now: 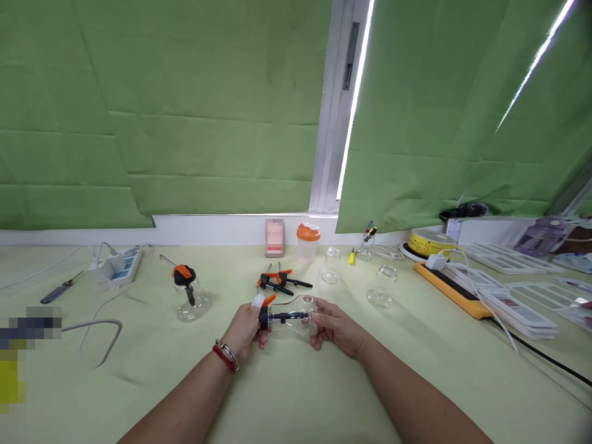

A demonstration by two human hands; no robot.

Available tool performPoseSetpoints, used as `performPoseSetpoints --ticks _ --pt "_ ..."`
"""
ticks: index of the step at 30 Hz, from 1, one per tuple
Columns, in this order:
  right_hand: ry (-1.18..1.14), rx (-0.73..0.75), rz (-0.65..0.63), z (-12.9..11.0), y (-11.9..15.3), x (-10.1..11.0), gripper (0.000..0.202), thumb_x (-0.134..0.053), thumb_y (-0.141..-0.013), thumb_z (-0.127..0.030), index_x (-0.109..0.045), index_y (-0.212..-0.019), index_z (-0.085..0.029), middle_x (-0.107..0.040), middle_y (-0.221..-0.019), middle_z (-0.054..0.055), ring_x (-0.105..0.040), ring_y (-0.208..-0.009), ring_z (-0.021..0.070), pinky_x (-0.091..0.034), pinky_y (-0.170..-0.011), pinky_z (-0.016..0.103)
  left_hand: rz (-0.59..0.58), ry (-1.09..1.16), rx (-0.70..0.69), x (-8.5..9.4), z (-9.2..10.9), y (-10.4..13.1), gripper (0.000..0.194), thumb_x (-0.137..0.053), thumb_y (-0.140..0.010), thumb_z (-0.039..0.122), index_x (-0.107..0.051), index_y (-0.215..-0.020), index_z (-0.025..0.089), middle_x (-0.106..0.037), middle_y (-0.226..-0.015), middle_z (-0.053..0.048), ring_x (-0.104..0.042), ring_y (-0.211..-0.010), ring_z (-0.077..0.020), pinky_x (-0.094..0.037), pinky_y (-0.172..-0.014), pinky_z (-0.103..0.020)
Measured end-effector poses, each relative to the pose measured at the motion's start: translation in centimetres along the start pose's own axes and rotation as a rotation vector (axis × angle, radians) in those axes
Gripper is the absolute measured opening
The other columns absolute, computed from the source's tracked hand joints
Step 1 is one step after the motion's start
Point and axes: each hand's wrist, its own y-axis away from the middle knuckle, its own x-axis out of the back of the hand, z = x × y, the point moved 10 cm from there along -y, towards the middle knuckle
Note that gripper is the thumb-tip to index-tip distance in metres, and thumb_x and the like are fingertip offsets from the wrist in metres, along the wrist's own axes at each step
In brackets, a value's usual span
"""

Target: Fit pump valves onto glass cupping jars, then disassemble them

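A clear glass bottle point(298, 305) lies on its side between my hands, above the table. Fitted into its neck is a black-and-orange lid point(263, 317), whose black rod runs inside the glass. My left hand point(243, 332), with something white on the thumb, is closed around the lid end. The bottle's rounded base is gripped by my right hand point(339, 327). Just beyond them lie loose black-and-orange lids with black rods point(280, 281). To the left stands another glass bottle point(193, 305), topped by a black-and-orange lid point(184, 275) with a metal spout.
Two lidless glass bottles point(330, 268) point(380, 296) stand right of centre. Behind are an orange-lidded cup point(308, 243) and a jar of tools point(366, 248). A screwdriver point(60, 290) and white power strip point(124, 271) lie left; an orange power strip point(456, 293) lies right.
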Motion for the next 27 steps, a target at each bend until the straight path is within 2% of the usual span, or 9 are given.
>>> performPoseSetpoints --ticks 17,22,25,27 --pt "-0.023 -0.011 -0.038 -0.2 0.1 -0.5 0.056 -0.063 -0.078 -0.039 -0.040 -0.127 -0.023 -0.063 -0.092 0.007 -0.061 -0.054 0.0133 -0.048 -0.049 0.028 -0.014 0.001 -0.009 -0.1 0.1 0.1 0.042 -0.039 -0.083 0.053 -0.045 -0.058 0.020 -0.051 -0.049 0.001 -0.041 -0.030 -0.0088 -0.031 -0.029 -0.020" --pt "-0.030 -0.014 -0.029 -0.1 0.1 -0.5 0.061 -0.064 -0.076 -0.041 -0.039 -0.129 -0.022 -0.063 -0.094 0.007 -0.061 -0.055 0.0135 -0.048 -0.051 0.029 0.004 0.020 -0.021 0.1 0.2 0.0 0.042 -0.040 -0.082 0.054 -0.044 -0.057 0.020 -0.051 -0.048 0.001 -0.041 -0.029 -0.0100 -0.031 -0.029 -0.022" --pt "-0.056 -0.005 -0.042 0.1 0.1 -0.9 0.062 -0.065 -0.076 -0.040 -0.039 -0.129 -0.023 -0.064 -0.097 0.008 -0.063 -0.058 0.0148 -0.049 -0.055 0.030 0.024 0.055 -0.078 0.4 0.5 -0.1 0.045 -0.037 -0.083 0.055 -0.044 -0.057 0.020 -0.049 -0.046 0.002 -0.042 -0.030 -0.0109 -0.033 -0.031 -0.023" --pt "-0.094 -0.003 -0.070 0.3 0.0 -1.4 0.058 -0.062 -0.077 -0.042 -0.039 -0.127 -0.023 -0.064 -0.100 0.009 -0.065 -0.062 0.0173 -0.049 -0.056 0.031 0.025 0.103 -0.163 0.6 1.1 0.0 0.046 -0.034 -0.085 0.054 -0.047 -0.060 0.018 -0.048 -0.046 0.002 -0.043 -0.033 -0.0114 -0.036 -0.036 -0.024"
